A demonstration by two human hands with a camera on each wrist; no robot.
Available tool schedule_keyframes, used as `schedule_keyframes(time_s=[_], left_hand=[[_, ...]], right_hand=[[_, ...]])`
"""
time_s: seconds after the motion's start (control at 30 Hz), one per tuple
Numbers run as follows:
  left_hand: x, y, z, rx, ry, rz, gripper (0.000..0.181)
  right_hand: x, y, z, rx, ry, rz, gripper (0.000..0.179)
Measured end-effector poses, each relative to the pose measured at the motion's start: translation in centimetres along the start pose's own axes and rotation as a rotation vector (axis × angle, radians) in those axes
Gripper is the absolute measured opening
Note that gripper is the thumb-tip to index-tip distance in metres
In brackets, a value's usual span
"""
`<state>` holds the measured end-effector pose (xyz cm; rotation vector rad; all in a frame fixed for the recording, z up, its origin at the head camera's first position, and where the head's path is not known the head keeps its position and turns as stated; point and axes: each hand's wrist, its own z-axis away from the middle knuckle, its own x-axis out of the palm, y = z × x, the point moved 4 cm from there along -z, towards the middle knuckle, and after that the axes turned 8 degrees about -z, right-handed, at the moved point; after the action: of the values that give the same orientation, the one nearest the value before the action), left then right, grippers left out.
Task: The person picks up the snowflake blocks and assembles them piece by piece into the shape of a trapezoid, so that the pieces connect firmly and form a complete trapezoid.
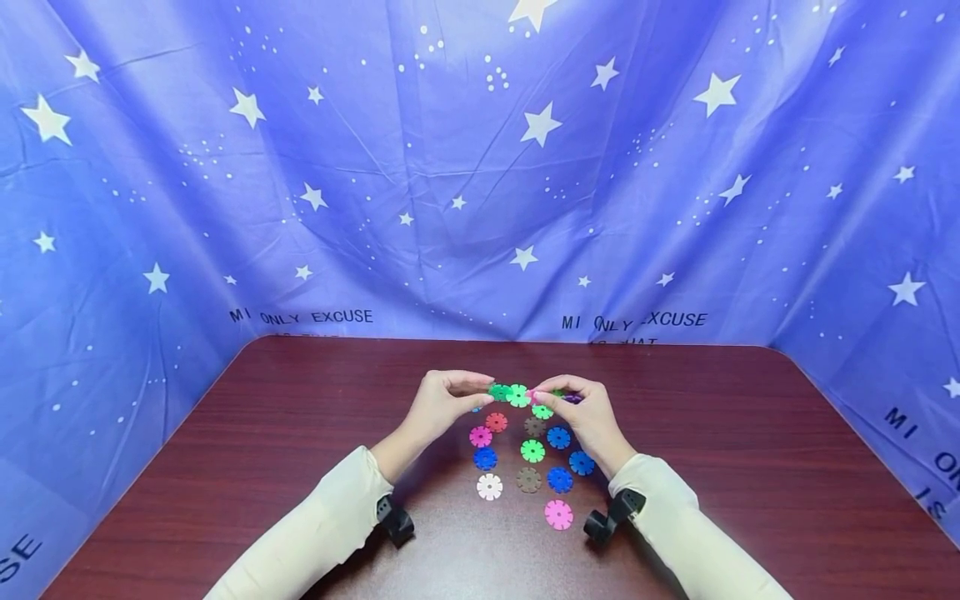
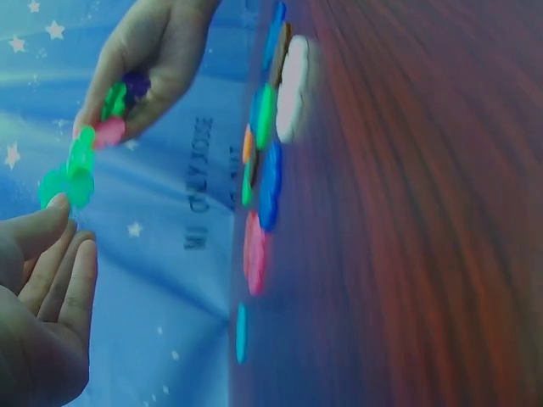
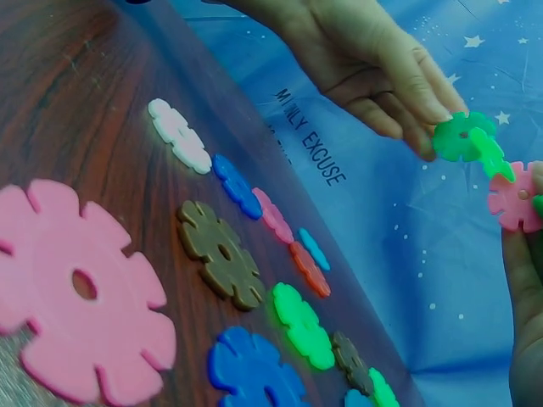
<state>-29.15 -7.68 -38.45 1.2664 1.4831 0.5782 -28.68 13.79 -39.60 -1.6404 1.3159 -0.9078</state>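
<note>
A short chain of notched plastic discs is held above the table between both hands. My left hand (image 1: 441,406) pinches the darker green disc (image 3: 454,137) at the chain's left end, thumb against its edge. A bright green disc (image 1: 517,396) slots into it at an angle, and a pink disc (image 3: 512,203) follows. My right hand (image 1: 588,414) grips the chain around the pink disc. Another green disc (image 2: 114,100) and a purple disc (image 2: 137,87) show by the right palm, partly covered by the fingers.
Loose discs lie flat on the dark red wooden table (image 1: 315,467) below the hands: a white disc (image 1: 490,487), a red disc (image 1: 496,422), a pink loose disc (image 1: 558,515), and several blue, brown and green ones. A starry blue curtain (image 1: 465,167) surrounds the table.
</note>
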Motion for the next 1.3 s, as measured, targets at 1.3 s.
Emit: schedule_keyframes(time_s=[1.3], left_hand=[[-0.4, -6.3, -2.6, -0.212, -0.192, -0.423, 0.025]], right_hand=[[0.7, -1.2, 0.0, 0.029, -0.001, 0.015, 0.014]])
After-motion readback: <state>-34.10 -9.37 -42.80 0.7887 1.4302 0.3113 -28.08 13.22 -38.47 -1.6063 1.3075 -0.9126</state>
